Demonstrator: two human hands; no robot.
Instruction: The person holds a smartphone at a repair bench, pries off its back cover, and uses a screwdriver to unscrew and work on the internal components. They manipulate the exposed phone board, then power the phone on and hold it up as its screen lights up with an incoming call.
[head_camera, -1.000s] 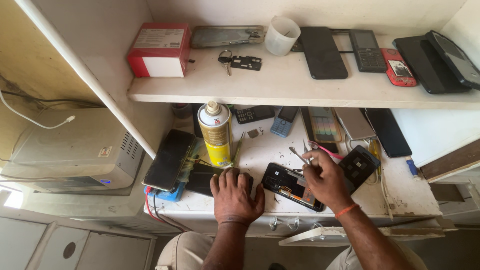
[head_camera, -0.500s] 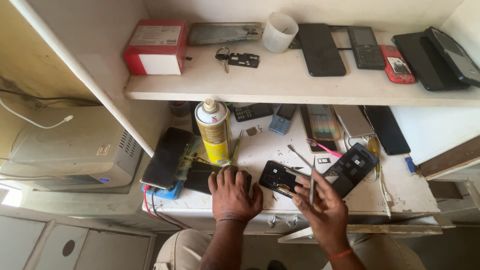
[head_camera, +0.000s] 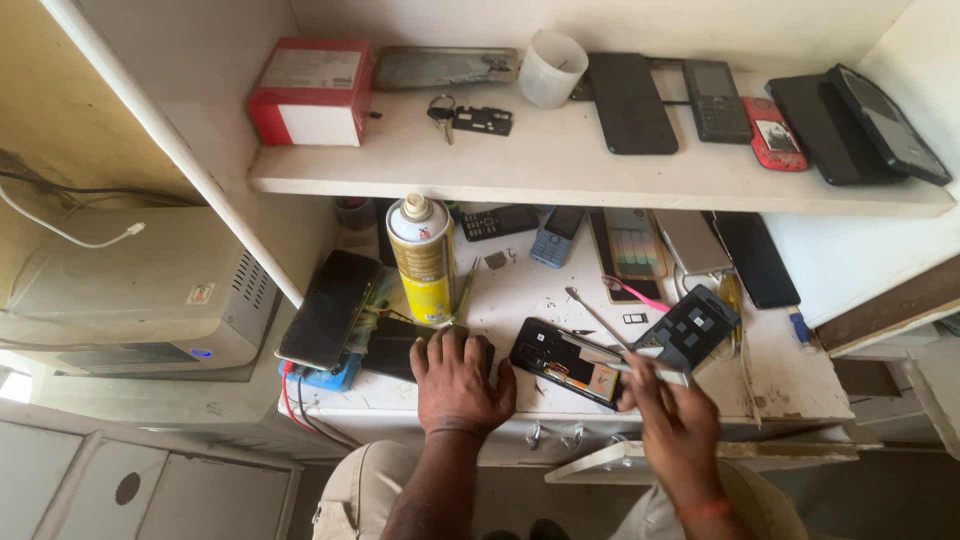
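Opened phone (head_camera: 567, 362), back cover off and insides showing, is lying flat near the front edge of the white workbench (head_camera: 790, 375), between the two hands. Right hand (head_camera: 678, 428) is hovering just right of it, fingers bunched together and pinching a thin metal tool (head_camera: 640, 366) (looks like tweezers, slightly blurred) whose far end is reaching over the phone's right end. Left hand (head_camera: 458, 377) is resting palm down on the bench just left of the phone, fingers slightly spread, lying on a dark flat object (head_camera: 388, 347); cannot tell whether it is touching the phone.

A dark back panel (head_camera: 690, 328) with cutouts is lying tilted just right of the phone, near the right hand. A loose metal tool (head_camera: 594, 312) and a pink-handled tool (head_camera: 634, 294) are lying behind the phone. A yellow spray can (head_camera: 423, 260) is standing upright behind the left hand. A black phone (head_camera: 330, 308) is lying face up on a blue block (head_camera: 322, 377) at the bench's left edge, red wire running below.

Further back under the shelf: small keypad phones and several flat phones are lying side by side. The upper shelf (head_camera: 560, 165) is carrying a red and white box (head_camera: 312, 92), keys (head_camera: 441, 112), a white cup (head_camera: 553, 68), more phones and dark tablets. A grey appliance (head_camera: 130, 290) is sitting at left.
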